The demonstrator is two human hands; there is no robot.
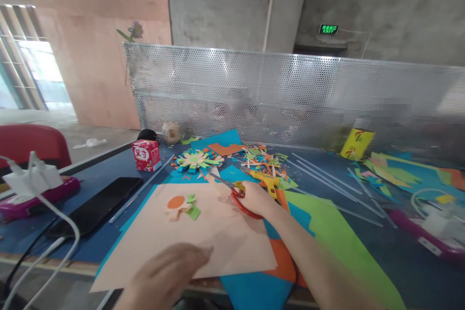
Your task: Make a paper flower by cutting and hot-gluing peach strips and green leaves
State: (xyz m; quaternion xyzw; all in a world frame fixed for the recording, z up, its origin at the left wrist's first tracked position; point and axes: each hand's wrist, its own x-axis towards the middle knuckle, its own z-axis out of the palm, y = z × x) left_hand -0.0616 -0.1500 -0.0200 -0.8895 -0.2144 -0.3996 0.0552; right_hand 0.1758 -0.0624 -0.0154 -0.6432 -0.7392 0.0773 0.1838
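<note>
My right hand [250, 196] is closed around red-handled scissors [238, 196], whose blades point up and left over the far edge of a peach paper sheet [145, 237]. My left hand [170, 266], slightly blurred, hovers over the near part of that sheet with its fingers stretched out and nothing visible in them. On the sheet lie an orange paper disc [176, 202], small green paper pieces [193, 211] and peach scraps. Beyond the blades sits a layered paper flower [196, 159] in blue, peach and green. A yellow glue gun [267, 180] lies just behind my right hand.
Paper scraps [261, 160] pile up near a perforated metal screen [254, 92]. Glue sticks [327, 177] and a green sheet [337, 232] lie to the right. On the left are a black phone [98, 206], a pink box [146, 155] and a purple power strip [39, 198] with cables.
</note>
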